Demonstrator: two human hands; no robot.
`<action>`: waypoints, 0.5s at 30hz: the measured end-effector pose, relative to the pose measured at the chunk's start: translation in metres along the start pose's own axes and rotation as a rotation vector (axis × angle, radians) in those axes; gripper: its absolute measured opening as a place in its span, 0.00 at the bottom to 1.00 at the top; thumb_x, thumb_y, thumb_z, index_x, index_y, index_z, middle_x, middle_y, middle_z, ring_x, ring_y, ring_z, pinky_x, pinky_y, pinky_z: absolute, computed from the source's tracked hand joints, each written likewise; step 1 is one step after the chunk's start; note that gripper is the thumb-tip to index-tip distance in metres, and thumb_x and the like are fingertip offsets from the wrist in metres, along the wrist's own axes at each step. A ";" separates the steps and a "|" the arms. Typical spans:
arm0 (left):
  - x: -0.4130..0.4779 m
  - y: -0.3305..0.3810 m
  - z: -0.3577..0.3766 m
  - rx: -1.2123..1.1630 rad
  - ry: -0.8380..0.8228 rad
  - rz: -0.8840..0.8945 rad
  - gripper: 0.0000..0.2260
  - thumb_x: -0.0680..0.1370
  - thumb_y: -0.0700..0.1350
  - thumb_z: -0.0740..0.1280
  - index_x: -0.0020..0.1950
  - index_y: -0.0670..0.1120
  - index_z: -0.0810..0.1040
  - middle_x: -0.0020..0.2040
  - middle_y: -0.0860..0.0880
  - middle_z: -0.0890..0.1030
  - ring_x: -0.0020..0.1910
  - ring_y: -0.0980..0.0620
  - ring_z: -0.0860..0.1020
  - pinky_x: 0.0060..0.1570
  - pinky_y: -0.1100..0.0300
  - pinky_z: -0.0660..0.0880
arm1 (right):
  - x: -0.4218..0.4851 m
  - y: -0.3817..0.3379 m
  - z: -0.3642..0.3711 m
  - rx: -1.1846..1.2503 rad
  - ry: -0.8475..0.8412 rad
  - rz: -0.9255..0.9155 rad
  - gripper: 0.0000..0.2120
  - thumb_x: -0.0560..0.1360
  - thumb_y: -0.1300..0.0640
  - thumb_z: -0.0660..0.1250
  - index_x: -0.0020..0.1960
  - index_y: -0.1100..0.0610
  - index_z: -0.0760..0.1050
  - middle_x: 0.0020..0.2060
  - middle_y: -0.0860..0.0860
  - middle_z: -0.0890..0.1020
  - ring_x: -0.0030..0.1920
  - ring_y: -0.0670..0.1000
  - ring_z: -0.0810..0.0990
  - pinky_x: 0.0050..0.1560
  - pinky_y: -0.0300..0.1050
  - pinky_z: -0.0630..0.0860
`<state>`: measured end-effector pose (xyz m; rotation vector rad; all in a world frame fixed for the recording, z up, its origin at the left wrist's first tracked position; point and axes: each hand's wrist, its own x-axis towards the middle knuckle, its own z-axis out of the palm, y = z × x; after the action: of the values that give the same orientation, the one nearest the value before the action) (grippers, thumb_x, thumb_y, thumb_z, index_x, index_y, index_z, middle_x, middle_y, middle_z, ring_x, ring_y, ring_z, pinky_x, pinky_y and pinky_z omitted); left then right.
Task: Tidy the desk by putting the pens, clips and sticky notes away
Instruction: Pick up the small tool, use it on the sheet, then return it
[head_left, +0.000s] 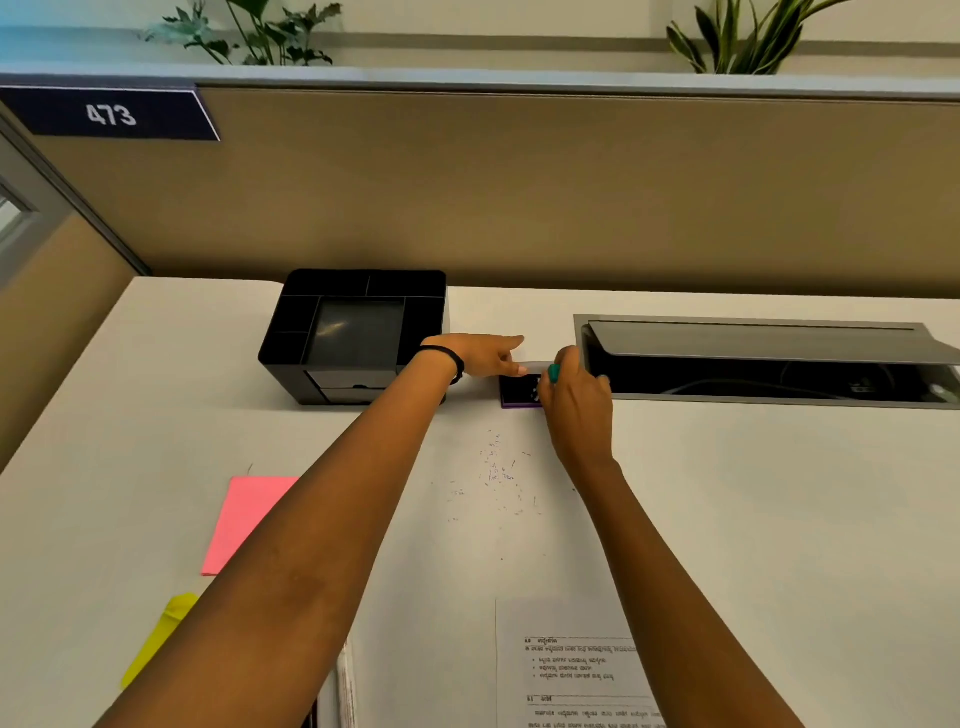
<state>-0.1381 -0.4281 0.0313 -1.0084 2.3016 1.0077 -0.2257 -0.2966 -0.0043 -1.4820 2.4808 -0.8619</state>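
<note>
Printed sheet (571, 670) nearest; beyond, left hand (480, 357) pinches clear lid (537, 365) of clip box (519, 403), right hand (574, 389) pinches teal clip (554, 373). Likely light, stiff, slippery; grip its sides.

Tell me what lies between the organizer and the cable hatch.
Head view: the left hand and right hand, at a purple box; the right grips a teal item.

Black organizer (358, 332), pink sticky notes (244, 519)

Reading "473" in white on the dark blue sign (111, 114) on the partition (519, 182); finding the printed sheet's (571, 665) lines too blurred.
</note>
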 end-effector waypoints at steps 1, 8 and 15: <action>0.000 0.000 0.000 -0.003 0.001 -0.002 0.30 0.80 0.54 0.57 0.76 0.47 0.47 0.72 0.44 0.68 0.70 0.43 0.65 0.70 0.49 0.60 | 0.002 -0.001 0.002 -0.038 -0.022 -0.007 0.13 0.78 0.56 0.62 0.57 0.63 0.69 0.46 0.62 0.81 0.43 0.60 0.80 0.53 0.53 0.75; 0.003 -0.003 0.000 -0.006 0.005 0.006 0.31 0.79 0.56 0.58 0.76 0.46 0.48 0.70 0.45 0.69 0.68 0.44 0.67 0.69 0.50 0.62 | 0.009 -0.004 0.012 -0.200 -0.075 0.014 0.10 0.80 0.56 0.58 0.56 0.61 0.68 0.44 0.59 0.81 0.37 0.52 0.72 0.54 0.51 0.72; 0.005 -0.005 0.000 -0.002 0.012 0.021 0.31 0.80 0.55 0.58 0.76 0.45 0.48 0.71 0.44 0.69 0.68 0.43 0.67 0.68 0.51 0.62 | 0.009 -0.007 0.013 -0.264 -0.082 0.008 0.08 0.79 0.57 0.59 0.55 0.60 0.68 0.42 0.58 0.81 0.36 0.52 0.71 0.55 0.52 0.73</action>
<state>-0.1378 -0.4327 0.0264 -0.9961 2.3261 1.0151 -0.2199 -0.3124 -0.0094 -1.5467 2.6168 -0.4754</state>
